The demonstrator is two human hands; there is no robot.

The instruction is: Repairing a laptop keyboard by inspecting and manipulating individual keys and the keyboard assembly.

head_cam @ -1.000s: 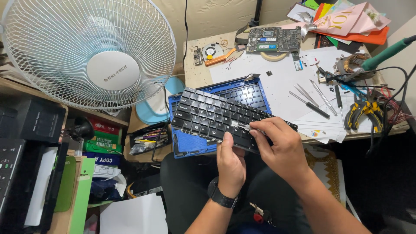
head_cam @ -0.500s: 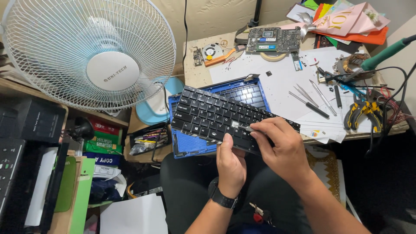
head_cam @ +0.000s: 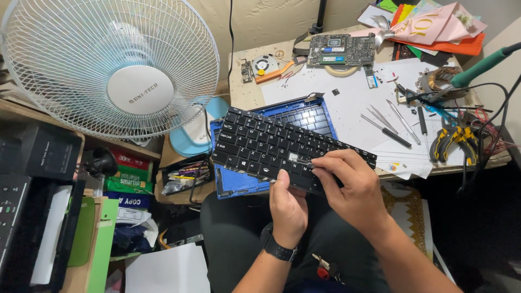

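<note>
Clearly a small electronics repair bench, squeezed into a cramped room. Bare laptop circuit board [head_cam: 341,50] lying on the table [head_cam: 245,92], next to a loose cooling fan part [head_cam: 264,65] and scattered screws. Precision screwdrivers and tweezers [head_cam: 392,120] spread over white paper sheets, yellow-handled pliers [head_cam: 455,142] beside them, a green-handled soldering iron [head_cam: 477,67] at the far edge (wires tangled all around). Detached black laptop keyboard [head_cam: 277,145] over a blue laptop shell [head_cam: 304,114]. White pedestal fan [head_cam: 111,68] close by; paper reams [head_cam: 127,179] and a black printer [head_cam: 24,217] stacked on cluttered shelves.
</note>
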